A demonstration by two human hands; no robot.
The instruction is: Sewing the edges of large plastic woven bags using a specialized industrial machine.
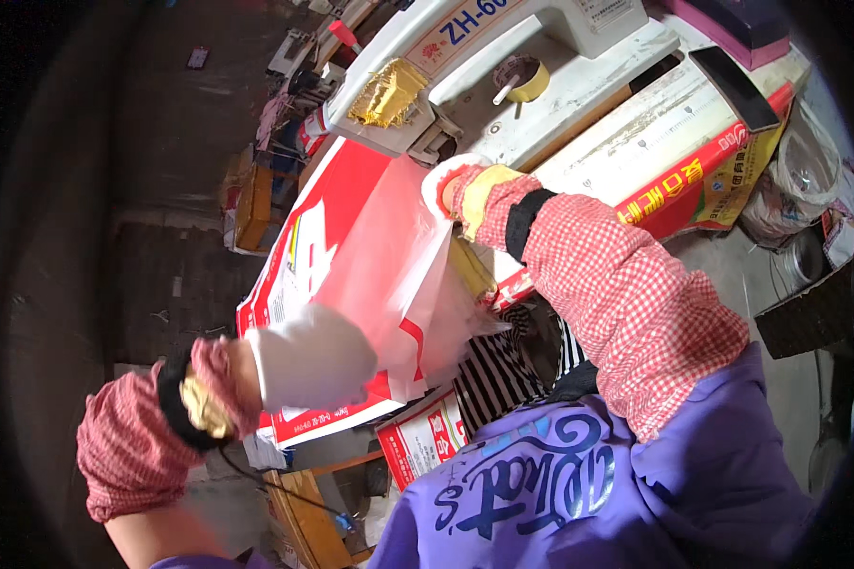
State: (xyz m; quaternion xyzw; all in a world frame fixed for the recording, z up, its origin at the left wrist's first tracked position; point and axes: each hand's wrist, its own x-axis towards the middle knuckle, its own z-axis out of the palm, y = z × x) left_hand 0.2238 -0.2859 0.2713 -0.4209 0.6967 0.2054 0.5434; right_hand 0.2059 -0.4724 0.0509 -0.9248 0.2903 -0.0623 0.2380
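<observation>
A red and white printed sack [285, 256] lies across the work surface, with a thin clear plastic liner [380, 247] spread out over it. My right hand [454, 182], in a white glove, is closed at the liner's upper edge, just below the head of a white sewing machine [389, 95]; its fingertips are mostly hidden. Over the sack's near left part is my left hand [313, 358], also white-gloved. Motion blurs its fingers, so their pose is unclear. Red checked sleeve covers wrap both forearms.
On the machine bed sits a yellowish tape roll [527, 80]. A printed red and yellow sack [674, 190] covers the table's front edge. Wooden stools or frames [304, 517] stand below left. A whitish bag-lined bin [807, 166] is at the right.
</observation>
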